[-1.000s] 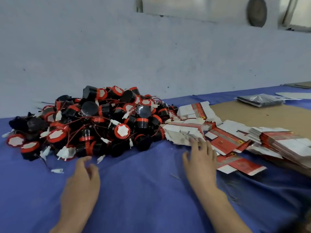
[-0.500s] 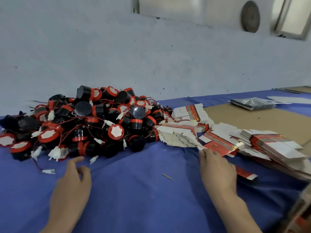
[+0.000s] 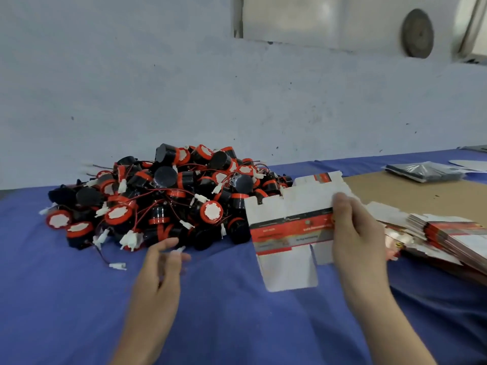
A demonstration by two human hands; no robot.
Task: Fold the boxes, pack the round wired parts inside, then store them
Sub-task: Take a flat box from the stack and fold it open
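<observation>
Blue cloth covers the desk (image 3: 237, 325), with a scuffed pale wall (image 3: 158, 88) behind it. The right hand (image 3: 353, 233) has one unfolded box (image 3: 287, 227) by its right edge, fingers curled round it. It holds the box upright off the cloth, just in front of the heap's right end.

That box looks like thin printed card: light, a bit floppy, easy to crease wrong. I'd say hold it at the edges and push along the score lines, not the loose flaps.

The left hand (image 3: 160, 272) is loose and spread with nothing in it, at the near edge of the pile of round wired parts (image 3: 168, 201). I can't tell if it's touching one. Those look like hard little drums with thin tangled red wires, so probably lift by the body. More flat boxes (image 3: 448, 233) are stacked just right of the right hand.
</observation>
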